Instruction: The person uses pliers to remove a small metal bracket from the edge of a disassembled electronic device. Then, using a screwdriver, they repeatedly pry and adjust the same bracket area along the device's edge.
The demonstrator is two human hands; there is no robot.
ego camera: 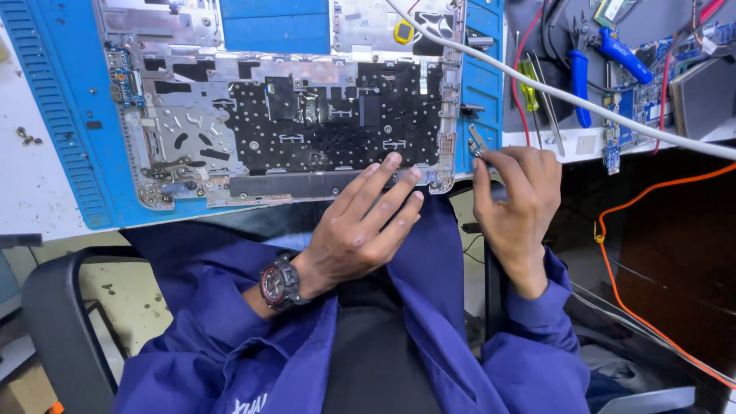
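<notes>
An opened laptop base (307, 115) lies on a blue mat (69, 130), showing a black perforated keyboard backing inside a silver metal frame. My left hand (364, 222) rests flat on the near edge of the frame, fingers spread, and holds nothing. A dark watch with red trim (280, 282) sits on that wrist. My right hand (517, 195) is at the mat's near right corner and pinches a small silver metal part (477, 142) between thumb and forefinger. Blue sleeves cover both my arms.
A white cable (583, 100) crosses diagonally at upper right. Blue-handled pliers (613, 54), a yellow-handled screwdriver (527, 84), tweezers and small circuit boards (611, 146) lie at right. An orange cable (613, 268) hangs below. Loose screws (27, 136) sit at left. A black chair arm (46, 307) is lower left.
</notes>
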